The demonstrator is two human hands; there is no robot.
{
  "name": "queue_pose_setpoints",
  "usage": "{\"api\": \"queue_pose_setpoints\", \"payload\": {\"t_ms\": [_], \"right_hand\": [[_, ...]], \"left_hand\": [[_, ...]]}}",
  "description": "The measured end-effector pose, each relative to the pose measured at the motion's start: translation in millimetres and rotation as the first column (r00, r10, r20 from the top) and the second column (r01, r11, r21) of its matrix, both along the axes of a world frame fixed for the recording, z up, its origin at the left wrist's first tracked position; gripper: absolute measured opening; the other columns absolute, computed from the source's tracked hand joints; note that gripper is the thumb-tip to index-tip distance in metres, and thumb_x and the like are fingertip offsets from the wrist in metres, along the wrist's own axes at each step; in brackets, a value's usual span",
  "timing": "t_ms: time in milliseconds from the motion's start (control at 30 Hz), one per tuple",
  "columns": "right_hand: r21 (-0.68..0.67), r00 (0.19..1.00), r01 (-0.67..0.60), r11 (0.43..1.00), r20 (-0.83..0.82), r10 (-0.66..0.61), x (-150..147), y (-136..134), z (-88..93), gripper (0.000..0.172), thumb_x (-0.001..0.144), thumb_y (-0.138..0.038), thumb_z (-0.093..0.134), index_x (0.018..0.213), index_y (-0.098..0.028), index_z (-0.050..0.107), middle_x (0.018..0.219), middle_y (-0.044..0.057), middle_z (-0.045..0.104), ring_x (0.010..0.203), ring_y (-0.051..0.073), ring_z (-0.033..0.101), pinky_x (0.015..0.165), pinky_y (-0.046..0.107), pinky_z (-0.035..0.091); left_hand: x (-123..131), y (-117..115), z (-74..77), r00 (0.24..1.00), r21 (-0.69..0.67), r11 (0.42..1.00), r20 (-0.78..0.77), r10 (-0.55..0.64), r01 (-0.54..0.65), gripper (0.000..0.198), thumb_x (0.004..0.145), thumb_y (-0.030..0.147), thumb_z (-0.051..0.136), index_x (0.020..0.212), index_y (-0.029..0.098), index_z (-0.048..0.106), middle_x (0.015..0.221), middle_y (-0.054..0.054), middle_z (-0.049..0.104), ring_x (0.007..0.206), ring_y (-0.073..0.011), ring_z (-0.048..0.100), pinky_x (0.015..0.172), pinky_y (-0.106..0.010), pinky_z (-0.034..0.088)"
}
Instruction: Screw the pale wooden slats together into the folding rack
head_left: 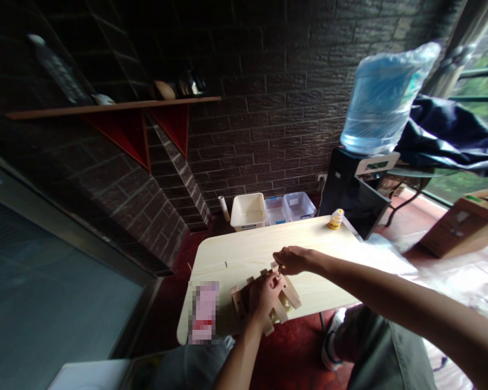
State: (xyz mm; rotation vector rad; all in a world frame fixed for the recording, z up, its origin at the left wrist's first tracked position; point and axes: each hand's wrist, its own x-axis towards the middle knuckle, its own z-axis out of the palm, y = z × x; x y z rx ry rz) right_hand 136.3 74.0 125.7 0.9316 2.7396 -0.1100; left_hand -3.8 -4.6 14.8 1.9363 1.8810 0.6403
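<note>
1. left hand point(264, 297) sits on top of the small pale wooden slatted frame point(289, 296), fingers curled around it, holding it down on the pale wood tabletop point(244, 252) near the front edge.
2. right hand point(293, 260) has fingertips pinched narrow at the frame's far corner; can't tell what they grip.
3. Frame's long axis runs roughly left-right, slightly tilted. Right hand lies just beyond it.
4. small yellow bottle point(335, 219) is well apart, at the far edge.

Dim room; daylight enters from the window point(483, 81) at the right, brightening the pale table point(244, 249). The brick wall point(268, 108) stays dark. Edges bend and smear; floor right is blurred.
</note>
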Motion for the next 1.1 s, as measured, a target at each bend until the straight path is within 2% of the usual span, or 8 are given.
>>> {"api": "queue_pose_setpoints", "payload": {"t_ms": [233, 367, 600, 767, 967, 1100], "right_hand": [[0.012, 0.999, -0.027, 1.000, 0.019, 0.026, -1.2, -1.5, -0.4, 0.034, 0.083, -0.030, 0.053, 0.106, -0.007, 0.061, 0.095, 0.017, 0.067, 0.081, 0.025, 0.065, 0.059, 0.029, 0.046], [0.009, 0.999, -0.034, 0.999, 0.018, 0.034, -1.0, -0.5, 0.3, 0.039, 0.082, -0.035, 0.054, 0.110, -0.008, 0.059, 0.095, 0.017, 0.068, 0.077, 0.025, 0.065, 0.056, 0.029, 0.046], [0.014, 1.000, -0.021, 1.000, -0.002, 0.021, -0.3, 5.2, -11.3, 0.034, 0.082, -0.031, 0.054, 0.106, -0.008, 0.061, 0.093, 0.017, 0.068, 0.081, 0.025, 0.066, 0.059, 0.029, 0.047], [-0.005, 0.999, -0.026, 1.000, 0.018, 0.026, -0.5, 4.6, -5.1, 0.038, 0.080, -0.034, 0.057, 0.109, -0.009, 0.060, 0.096, 0.017, 0.068, 0.080, 0.025, 0.066, 0.058, 0.029, 0.048], [-0.004, 0.999, 0.001, 1.000, 0.034, -0.001, -4.4, 1.5, 2.7, 0.033, 0.083, -0.032, 0.053, 0.105, -0.009, 0.062, 0.094, 0.017, 0.069, 0.079, 0.025, 0.066, 0.059, 0.029, 0.048], [-0.008, 0.999, -0.012, 1.000, 0.032, 0.013, -3.9, 4.7, 0.6, 0.037, 0.081, -0.036, 0.055, 0.108, -0.011, 0.060, 0.094, 0.017, 0.068, 0.079, 0.026, 0.067, 0.056, 0.029, 0.048]], "left_hand": [[-0.5, 0.2, -3.6, 1.000, 0.025, 1.000, -0.018, 0.006, -0.005, 0.023, 0.086, 0.037, 0.055, 0.103, 0.027, 0.068, 0.073, 0.001, 0.066, 0.067, -0.0138, 0.058, 0.071, -0.025, 0.038], [-1.1, 0.8, -5.6, 1.000, 0.035, 0.999, -0.006, -0.008, 0.009, 0.023, 0.087, 0.036, 0.055, 0.104, 0.026, 0.067, 0.076, 0.000, 0.067, 0.071, -0.0139, 0.060, 0.072, -0.024, 0.038], [-0.1, 1.8, -4.7, 1.000, 0.005, 1.000, -0.009, 0.009, -0.008, 0.023, 0.086, 0.037, 0.056, 0.103, 0.027, 0.067, 0.078, 0.000, 0.068, 0.071, -0.0138, 0.060, 0.073, -0.024, 0.039], [-0.6, 1.3, -6.0, 1.000, 0.030, 1.000, 0.006, 0.003, -0.004, 0.022, 0.087, 0.038, 0.055, 0.101, 0.027, 0.068, 0.076, 0.001, 0.067, 0.069, -0.0129, 0.058, 0.071, -0.023, 0.038], [0.1, -0.2, -2.4, 1.000, 0.027, 1.000, 0.007, 0.009, -0.009, 0.021, 0.087, 0.036, 0.056, 0.099, 0.025, 0.068, 0.073, 0.001, 0.065, 0.064, -0.0116, 0.056, 0.069, -0.023, 0.037], [0.3, -0.7, 0.2, 1.000, 0.010, 1.000, -0.003, 0.011, -0.011, 0.022, 0.087, 0.036, 0.056, 0.100, 0.025, 0.069, 0.071, 0.001, 0.065, 0.064, -0.0119, 0.056, 0.069, -0.023, 0.037]]}}
